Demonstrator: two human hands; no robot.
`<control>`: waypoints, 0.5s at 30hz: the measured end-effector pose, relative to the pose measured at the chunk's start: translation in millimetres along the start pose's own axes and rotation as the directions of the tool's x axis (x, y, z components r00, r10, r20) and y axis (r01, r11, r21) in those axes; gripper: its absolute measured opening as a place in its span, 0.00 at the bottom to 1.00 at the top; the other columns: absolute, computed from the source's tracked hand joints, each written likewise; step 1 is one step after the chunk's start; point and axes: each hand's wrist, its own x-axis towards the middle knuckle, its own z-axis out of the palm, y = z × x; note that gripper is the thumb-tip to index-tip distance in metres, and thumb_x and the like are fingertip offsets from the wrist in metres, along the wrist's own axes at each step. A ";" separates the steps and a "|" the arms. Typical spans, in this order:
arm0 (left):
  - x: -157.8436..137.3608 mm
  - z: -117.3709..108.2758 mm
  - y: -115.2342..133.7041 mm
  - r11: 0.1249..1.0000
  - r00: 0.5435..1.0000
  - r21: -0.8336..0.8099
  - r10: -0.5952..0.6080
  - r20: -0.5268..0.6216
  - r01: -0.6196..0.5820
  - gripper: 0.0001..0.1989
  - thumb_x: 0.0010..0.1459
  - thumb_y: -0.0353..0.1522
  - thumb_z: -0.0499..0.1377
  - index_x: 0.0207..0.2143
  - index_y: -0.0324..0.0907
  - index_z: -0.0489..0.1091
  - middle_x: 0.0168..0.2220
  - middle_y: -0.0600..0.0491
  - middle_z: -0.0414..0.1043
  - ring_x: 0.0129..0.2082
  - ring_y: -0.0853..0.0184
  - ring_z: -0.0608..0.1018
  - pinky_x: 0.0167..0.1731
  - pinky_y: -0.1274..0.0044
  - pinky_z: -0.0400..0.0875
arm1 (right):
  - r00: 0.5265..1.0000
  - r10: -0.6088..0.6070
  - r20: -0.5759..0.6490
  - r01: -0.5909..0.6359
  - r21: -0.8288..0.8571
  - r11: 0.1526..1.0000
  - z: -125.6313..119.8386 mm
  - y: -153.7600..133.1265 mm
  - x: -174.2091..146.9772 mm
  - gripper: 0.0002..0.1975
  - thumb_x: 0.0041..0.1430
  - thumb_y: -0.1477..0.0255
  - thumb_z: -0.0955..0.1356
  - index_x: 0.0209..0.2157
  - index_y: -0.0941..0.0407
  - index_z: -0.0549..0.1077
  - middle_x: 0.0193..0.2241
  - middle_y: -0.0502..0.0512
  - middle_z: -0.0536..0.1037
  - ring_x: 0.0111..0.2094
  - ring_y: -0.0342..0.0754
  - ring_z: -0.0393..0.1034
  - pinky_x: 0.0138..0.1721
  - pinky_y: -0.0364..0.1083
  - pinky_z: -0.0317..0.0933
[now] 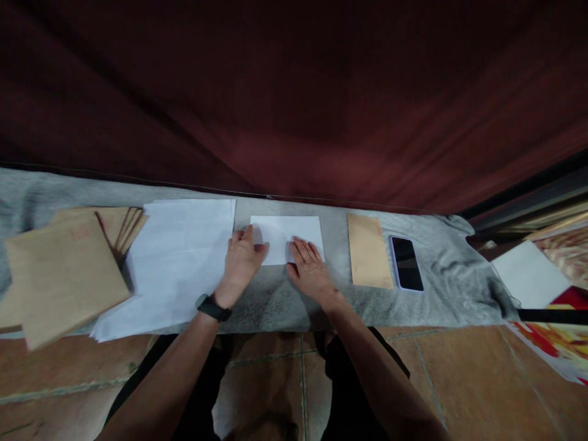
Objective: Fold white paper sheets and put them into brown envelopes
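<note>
A white sheet of paper (pixel 285 228), smaller than the stacked sheets and apparently folded, lies flat in front of me on the grey cloth. My left hand (pixel 243 257) rests at its left edge, fingers and thumb apart. On the sheet's lower right part, my right hand (pixel 309 266) lies flat with its fingers stretched out. Neither hand grips anything. To the left is a loose stack of white paper (pixel 184 245). One brown envelope (pixel 370 251) lies alone to the right of my right hand.
Several brown envelopes (pixel 68 275) are piled at the far left, overlapping the white stack. A phone (pixel 407 263) in a light purple case lies right of the single envelope. Grey cloth (pixel 450 275) covers the narrow surface. A dark red curtain (pixel 294 110) hangs behind it.
</note>
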 end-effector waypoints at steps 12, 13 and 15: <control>1.8 -19.8 22.8 0.217 0.971 -0.946 -0.056 0.233 0.240 0.39 0.53 0.38 0.66 0.67 0.45 0.61 0.38 0.53 0.79 0.33 0.65 0.81 0.39 0.72 0.77 | 0.978 0.190 -0.087 -0.147 0.360 0.921 -15.7 -20.0 10.1 0.29 0.68 0.68 0.64 0.68 0.58 0.63 0.70 0.60 0.63 0.70 0.55 0.58 0.72 0.57 0.49; 0.8 -22.6 25.1 0.131 0.968 -0.959 -0.007 0.251 0.250 0.37 0.56 0.42 0.66 0.66 0.46 0.62 0.38 0.52 0.79 0.35 0.65 0.81 0.39 0.71 0.77 | 0.961 0.244 -0.129 -0.149 0.502 0.852 -19.0 -19.0 12.2 0.26 0.69 0.67 0.63 0.66 0.57 0.67 0.68 0.59 0.68 0.68 0.54 0.62 0.71 0.56 0.52; -0.3 -24.6 27.4 -0.009 0.964 -0.964 0.023 0.266 0.266 0.34 0.59 0.48 0.65 0.64 0.46 0.64 0.42 0.49 0.79 0.40 0.63 0.82 0.42 0.71 0.77 | 0.888 0.412 -0.201 -0.099 0.794 0.600 -27.4 -15.3 17.0 0.22 0.71 0.62 0.62 0.60 0.55 0.73 0.60 0.58 0.76 0.63 0.53 0.69 0.68 0.55 0.58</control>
